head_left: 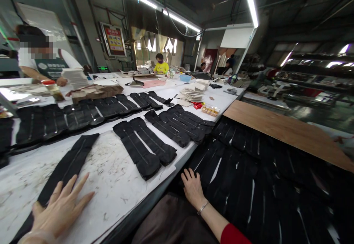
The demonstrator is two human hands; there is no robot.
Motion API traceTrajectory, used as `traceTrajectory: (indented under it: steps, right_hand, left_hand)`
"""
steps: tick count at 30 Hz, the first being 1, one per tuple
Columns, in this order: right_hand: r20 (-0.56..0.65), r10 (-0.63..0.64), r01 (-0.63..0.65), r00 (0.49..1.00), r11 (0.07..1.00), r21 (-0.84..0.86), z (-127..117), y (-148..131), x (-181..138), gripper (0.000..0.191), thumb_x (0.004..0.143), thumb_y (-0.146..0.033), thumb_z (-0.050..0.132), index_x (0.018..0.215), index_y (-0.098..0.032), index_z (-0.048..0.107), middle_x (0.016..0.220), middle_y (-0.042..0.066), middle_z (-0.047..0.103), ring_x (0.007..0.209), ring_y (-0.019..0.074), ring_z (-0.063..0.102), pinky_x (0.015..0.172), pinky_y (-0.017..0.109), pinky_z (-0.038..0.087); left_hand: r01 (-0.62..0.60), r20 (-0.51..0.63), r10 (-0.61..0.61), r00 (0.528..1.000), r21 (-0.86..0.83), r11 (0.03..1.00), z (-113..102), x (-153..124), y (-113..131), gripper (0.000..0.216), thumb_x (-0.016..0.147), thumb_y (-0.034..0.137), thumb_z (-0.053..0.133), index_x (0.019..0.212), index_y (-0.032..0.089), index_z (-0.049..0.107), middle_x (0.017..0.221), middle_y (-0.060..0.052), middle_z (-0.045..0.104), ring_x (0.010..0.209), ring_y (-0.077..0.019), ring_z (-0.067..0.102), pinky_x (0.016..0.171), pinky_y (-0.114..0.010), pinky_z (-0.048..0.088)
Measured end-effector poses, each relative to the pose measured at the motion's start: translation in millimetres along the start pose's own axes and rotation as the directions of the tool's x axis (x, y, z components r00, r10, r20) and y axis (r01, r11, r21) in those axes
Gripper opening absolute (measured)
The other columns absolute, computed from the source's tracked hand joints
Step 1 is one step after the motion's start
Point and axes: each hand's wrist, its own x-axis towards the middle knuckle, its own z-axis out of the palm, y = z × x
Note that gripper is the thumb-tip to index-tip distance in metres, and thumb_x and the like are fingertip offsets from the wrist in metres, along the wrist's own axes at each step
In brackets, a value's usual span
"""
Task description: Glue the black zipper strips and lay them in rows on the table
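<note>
My left hand (59, 207) lies spread out at the lower left, resting partly on a long black fabric strip (74, 155) with a line along its middle like a zipper. The strip lies flat on the white table top. At the table's near edge, my right hand (193, 187) wears a bracelet and reaches to a broad layer of black fabric pieces (238, 170). Its fingers are bent a little and apart, touching the nearest piece, and nothing shows in their grip. Between and beyond both hands lie black pieces (146, 146) with rounded ends.
A row of similar black pieces (52, 120) crosses the table. Behind them are cardboard pieces (96, 91), stacked light sheets (190, 93) and a small clear box (210, 110). A wooden board (282, 128) borders the right-hand fabric. A co-worker (41, 59) stands at far left.
</note>
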Motion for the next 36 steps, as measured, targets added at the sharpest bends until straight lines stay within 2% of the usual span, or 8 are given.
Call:
traceTrajectory:
  steps: [5,8,11,14,18,27,31,36]
  right_hand:
    - [-0.027,-0.094,0.094,0.995,0.996,-0.006,5,3,-7,0.046,0.082,-0.015,0.056,0.128,-0.014,0.059,0.138,0.019,0.055,0.132,0.0415,0.041,0.101,0.061,0.037]
    - [-0.075,-0.17,0.172,0.983,0.985,0.025,1,13,-13,0.044,0.083,-0.01,0.05,0.126,-0.01,0.06,0.136,0.02,0.056,0.132,0.0385,0.043,0.1,0.055,0.044]
    - [-0.133,-0.25,0.26,0.959,0.963,0.067,-7,25,-15,0.037,0.085,-0.007,0.045,0.117,-0.009,0.065,0.125,0.02,0.065,0.125,0.0325,0.053,0.101,0.049,0.049]
    - [-0.201,-0.274,0.299,0.941,0.948,0.106,-19,33,-18,0.033,0.087,-0.007,0.043,0.108,-0.012,0.067,0.116,0.017,0.068,0.119,0.0292,0.059,0.1,0.048,0.052]
    - [-0.258,-0.233,0.278,0.938,0.949,0.152,-35,32,-27,0.031,0.088,-0.006,0.041,0.102,-0.015,0.067,0.11,0.015,0.069,0.115,0.0265,0.061,0.1,0.047,0.053]
    - [-0.303,0.156,-0.102,0.94,0.977,0.186,-37,59,-34,0.037,0.089,-0.01,0.038,0.114,-0.015,0.064,0.113,0.015,0.067,0.11,0.0276,0.062,0.094,0.048,0.052]
    - [-0.265,0.2,-0.165,0.943,0.975,0.148,-26,71,-26,0.026,0.086,-0.014,0.052,0.105,-0.02,0.069,0.103,0.012,0.07,0.105,0.0287,0.063,0.095,0.046,0.05]
    - [-0.261,0.178,-0.159,0.949,0.983,0.092,-30,68,-18,0.021,0.093,-0.028,0.058,0.113,-0.022,0.064,0.117,0.009,0.064,0.103,0.0234,0.062,0.091,0.043,0.052]
  left_hand:
    - [-0.199,-0.09,0.178,0.98,-0.427,0.882,-3,-43,63,0.043,0.08,0.05,0.057,0.114,0.027,0.068,0.134,-0.011,0.062,0.126,-0.035,0.053,0.112,-0.049,0.033]
    - [-0.021,0.191,0.252,0.949,-0.756,0.654,7,-74,127,0.028,0.078,0.05,0.065,0.097,0.032,0.075,0.111,-0.006,0.074,0.107,-0.0313,0.066,0.1,-0.038,0.048]
    - [0.358,0.477,0.354,0.804,-0.865,0.352,38,-89,191,0.042,0.069,0.052,0.076,0.1,0.023,0.074,0.11,-0.012,0.073,0.11,-0.0324,0.064,0.099,-0.038,0.048]
    - [0.736,0.708,0.288,0.644,-0.676,0.015,78,-80,241,0.062,0.057,0.046,0.087,0.107,0.016,0.067,0.126,-0.018,0.063,0.115,-0.0319,0.061,0.095,-0.037,0.051]
    - [0.885,0.832,0.312,0.459,-0.398,-0.24,115,-48,289,0.043,0.073,0.045,0.076,0.102,0.016,0.063,0.118,-0.015,0.064,0.092,-0.0249,0.068,0.079,-0.037,0.057]
    - [0.792,0.78,0.213,0.589,-0.504,-0.346,115,-24,348,0.017,0.066,0.014,0.071,0.072,0.018,0.057,0.069,0.001,0.064,0.059,-0.0119,0.06,0.057,-0.021,0.048]
    - [0.728,0.644,0.343,0.684,-0.585,-0.357,70,-31,369,0.022,0.053,0.011,0.074,0.064,0.017,0.056,0.062,0.003,0.059,0.056,-0.0105,0.055,0.052,-0.02,0.042]
    - [0.683,0.442,0.573,0.69,-0.66,-0.313,-9,-31,349,0.023,0.051,0.014,0.07,0.074,0.015,0.067,0.068,0.0,0.063,0.062,-0.013,0.056,0.061,-0.023,0.045]
